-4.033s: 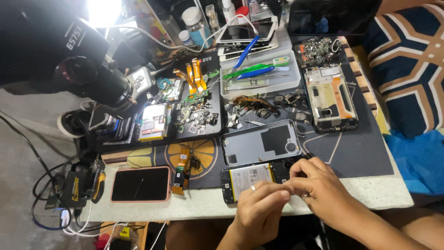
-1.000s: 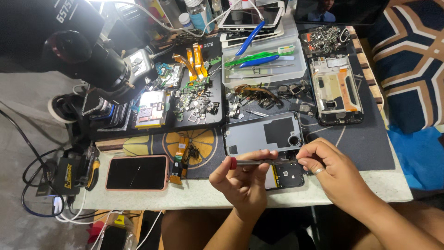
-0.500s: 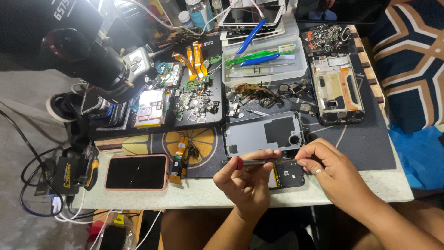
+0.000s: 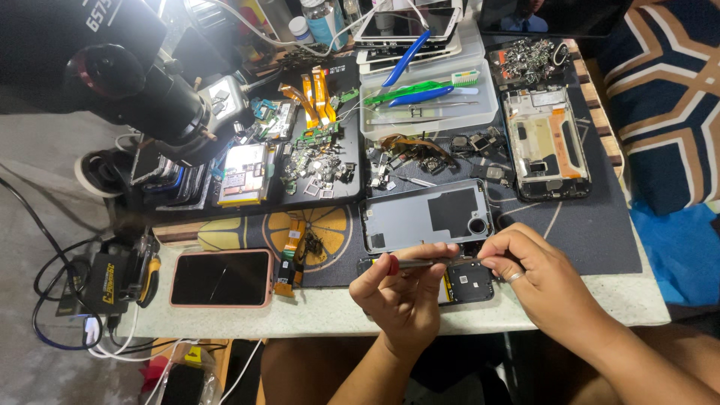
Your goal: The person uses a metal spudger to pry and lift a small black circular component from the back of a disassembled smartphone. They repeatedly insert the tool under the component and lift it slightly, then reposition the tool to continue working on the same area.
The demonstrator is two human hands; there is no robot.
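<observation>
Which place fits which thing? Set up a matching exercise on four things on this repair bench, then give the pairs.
Things:
1. screwdriver
2. pink-cased phone
3. grey back cover
4. green toothbrush

Places:
A. in the clear plastic tray
B. face up at the table's near edge, left of the hands
C. held in the left hand
D. flat on the mat, just beyond the hands

Pairs: 1-C, 2-B, 3-D, 4-A

The left hand [image 4: 401, 289] is raised palm-up, fingers curled in a pinch. The right hand [image 4: 536, 274], at its 3 o'clock, is pinched, knuckles upward.
</observation>
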